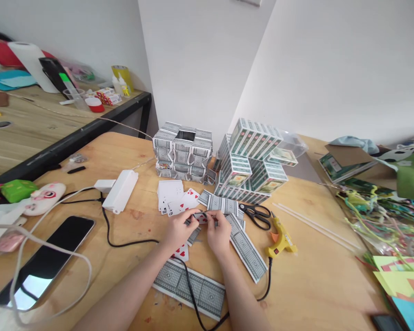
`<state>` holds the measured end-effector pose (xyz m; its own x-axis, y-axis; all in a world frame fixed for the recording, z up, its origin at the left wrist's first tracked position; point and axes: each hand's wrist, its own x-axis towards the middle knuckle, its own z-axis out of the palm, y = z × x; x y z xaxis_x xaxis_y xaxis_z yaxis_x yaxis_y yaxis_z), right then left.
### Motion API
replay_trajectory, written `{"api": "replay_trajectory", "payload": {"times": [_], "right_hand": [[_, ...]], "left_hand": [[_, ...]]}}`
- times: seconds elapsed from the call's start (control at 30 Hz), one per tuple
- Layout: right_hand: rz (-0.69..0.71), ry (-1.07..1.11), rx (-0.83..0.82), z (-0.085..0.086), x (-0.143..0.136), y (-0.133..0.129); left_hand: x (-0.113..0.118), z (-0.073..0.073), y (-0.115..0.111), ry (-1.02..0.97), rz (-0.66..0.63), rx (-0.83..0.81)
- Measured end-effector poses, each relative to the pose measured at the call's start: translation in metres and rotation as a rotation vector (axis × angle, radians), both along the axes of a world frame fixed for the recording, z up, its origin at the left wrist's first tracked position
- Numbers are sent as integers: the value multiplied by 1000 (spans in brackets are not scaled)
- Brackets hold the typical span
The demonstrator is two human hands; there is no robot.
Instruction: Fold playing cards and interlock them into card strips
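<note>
Over the middle of the table, my left hand point(178, 228) and my right hand point(219, 232) pinch opposite ends of a playing card point(200, 218) showing red pips. Fingers cover much of it, so I cannot tell whether it is folded. Just beyond lie loose white-faced playing cards point(170, 193) and several grey-backed card strips point(224, 204). One long card strip point(248, 248) slants beside my right wrist, and another card strip point(193, 287) lies under the cable between my forearms. A red-pip card point(182, 253) shows partly beside my left wrist.
Behind stand a card-built structure point(182, 154) and stacked card boxes point(239, 170). Black scissors point(257, 215) and a yellow glue gun point(281, 241) lie right. A power strip point(121, 191), black cable point(124, 241) and phone point(51, 257) are left. Craft materials point(386, 220) crowd the far right.
</note>
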<state>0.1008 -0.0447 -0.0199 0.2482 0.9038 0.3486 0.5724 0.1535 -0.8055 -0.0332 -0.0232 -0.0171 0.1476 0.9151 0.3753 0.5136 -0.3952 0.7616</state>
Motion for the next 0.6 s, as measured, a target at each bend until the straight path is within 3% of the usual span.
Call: {"api": "replay_trajectory", "payload": {"times": [0.17,0.33,0.43,0.6], "right_hand": [[-6,89,-19,0,0,0],[-20,332,-72,-4,2,3],[4,417,-88,-7,0,5],[28,332,-68,-9,-2,6]], "left_hand": [[0,2,-1,-97,-54,-77],[1,3,-1,-262,-88,-190],[2,0,1,-240,-51,-181],[-1,-3,3,-145,7,-103]]}}
